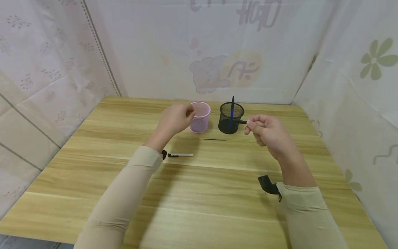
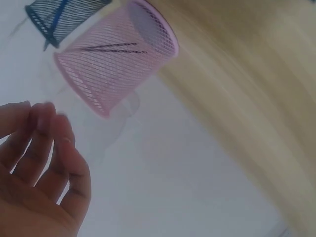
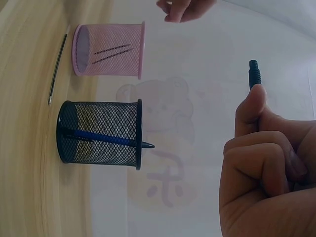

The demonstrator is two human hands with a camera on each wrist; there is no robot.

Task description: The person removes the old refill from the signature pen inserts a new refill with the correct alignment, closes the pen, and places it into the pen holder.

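Observation:
My right hand [image 1: 268, 135] pinches a short black pen part [image 3: 254, 74] between thumb and forefinger, its ribbed end sticking out past the thumb. In the head view the part overlaps the side of a black mesh pen cup [image 1: 222, 117]. A blue and black pen [image 1: 232, 110] stands in that cup, its tip above the rim. My left hand [image 1: 176, 117] hovers by the rim of a pink mesh pen cup [image 1: 199, 126]. Its fingers [image 2: 69, 158] are loosely bent, with nothing visible between them. Two thin dark sticks [image 3: 112, 53] show through the pink mesh.
A thin dark pen refill [image 1: 214, 139] lies on the wooden table [image 1: 202, 204] in front of the cups. Nearer and to the left lies a white pen [image 1: 181, 155] with a black end. Behind the table hangs a pale printed cloth [image 1: 149, 52].

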